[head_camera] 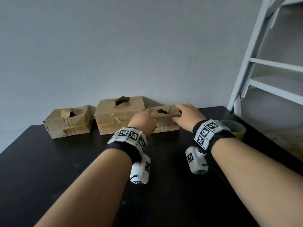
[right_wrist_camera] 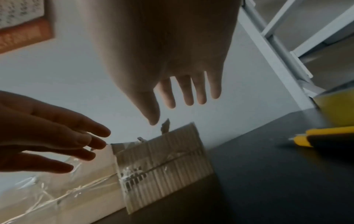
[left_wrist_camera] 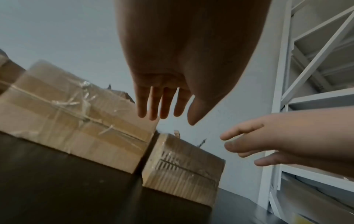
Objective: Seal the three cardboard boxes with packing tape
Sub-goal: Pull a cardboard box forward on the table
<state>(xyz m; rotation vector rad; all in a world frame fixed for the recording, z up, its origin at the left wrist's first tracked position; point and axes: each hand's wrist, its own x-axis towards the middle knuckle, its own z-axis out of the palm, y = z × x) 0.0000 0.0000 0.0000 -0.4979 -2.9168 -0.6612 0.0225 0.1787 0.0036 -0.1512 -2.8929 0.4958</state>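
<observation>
**At far table edge: both hands over the smallest box, nothing gripped**

Along the back wall, three cardboard boxes sit in a row on the black table (head_camera: 49, 161). Left box (head_camera: 68, 122) stands apart from the others w/ a clear gap; its top is torn open. Middle box (head_camera: 118, 117), the tallest, has a ragged hole in its top flap and old clear tape across the front. Right box (head_camera: 164, 119), the lowest, sits just beside the middle one, only a narrow slit between them per left wrist view; top also torn.

Left hand (head_camera: 142, 120) is at the right box's left end, right hand (head_camera: 188, 113) at its right end. Fingers of both are straight and spread, not curled round anything. Wrist views show both sets of fingertips in the air above the box; firm contact w/ the cardboard cannot be confirmed.

Tape roll (head_camera: 234, 128) stands near the table's right edge, behind the right wrist, apart from the boxes. A yellow-and-black tool (right_wrist_camera: 325, 138), blurred, lies on the table near the roll in the right wrist view.

Room to move: wide bare tabletop in front of the boxes. White metal shelf frame (head_camera: 255, 54) stands close at the right, past the table's corner.
</observation>
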